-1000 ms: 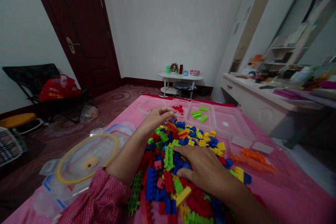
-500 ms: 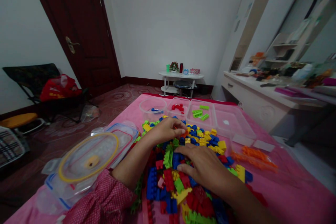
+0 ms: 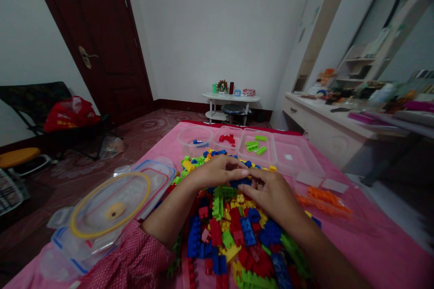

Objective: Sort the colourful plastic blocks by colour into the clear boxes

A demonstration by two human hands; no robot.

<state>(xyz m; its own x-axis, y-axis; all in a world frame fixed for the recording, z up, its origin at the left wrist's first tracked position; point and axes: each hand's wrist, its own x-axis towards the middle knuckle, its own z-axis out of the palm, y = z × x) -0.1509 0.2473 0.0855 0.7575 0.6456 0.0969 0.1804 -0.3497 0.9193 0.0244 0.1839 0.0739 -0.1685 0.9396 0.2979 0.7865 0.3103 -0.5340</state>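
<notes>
A heap of coloured plastic building bricks [image 3: 233, 230] lies on a pink cloth [image 3: 366, 253]. My left hand [image 3: 217, 171] and my right hand [image 3: 274, 194] meet over the far part of the heap, fingertips together in a pinch. They seem to grip a small blue brick between them, but the piece is mostly hidden by the fingers. Behind the heap stand clear sorting containers: a round one with a blue piece [image 3: 195, 141], one with red pieces [image 3: 228, 138], one with green pieces [image 3: 254, 146], and one more [image 3: 294, 157].
Clear lids with yellow and blue rims [image 3: 111, 203] lie at the left on the cloth. Orange pieces [image 3: 322, 198] sit at the right. A white desk [image 3: 332, 126], a small white table [image 3: 230, 99], a dark door [image 3: 98, 36] and a folding chair [image 3: 50, 117] stand around.
My left hand came back from the containers to the heap. My right hand lifted off the bricks and moved forward to meet it. The view tilted slightly.
</notes>
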